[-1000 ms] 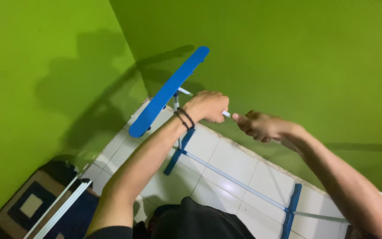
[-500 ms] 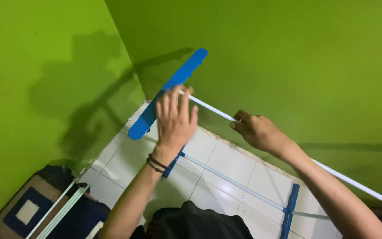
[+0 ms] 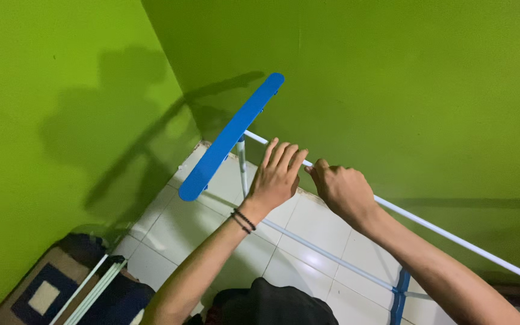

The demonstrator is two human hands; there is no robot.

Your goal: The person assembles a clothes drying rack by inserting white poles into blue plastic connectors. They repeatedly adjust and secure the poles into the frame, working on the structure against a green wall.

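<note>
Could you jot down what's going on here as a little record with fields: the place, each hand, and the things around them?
Place: corner of two green walls over a white tiled floor
Frame: drying rack with a blue end bar and a white rod
Left hand: fingers spread, resting over the white rod; black bands on the wrist
Right hand: closed around the white rod
Lower rail: pale rod near the floor
Bottom left: patterned mat

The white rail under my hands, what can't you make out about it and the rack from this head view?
- White rail: its far end is cut off by the right edge.
- Right hand: whether its grip closes fully round the rail is hidden by the hand's back.
- Left hand: its palm covers any contact with the rail.
- Rack's lower blue foot: cut off by the bottom edge.
</note>
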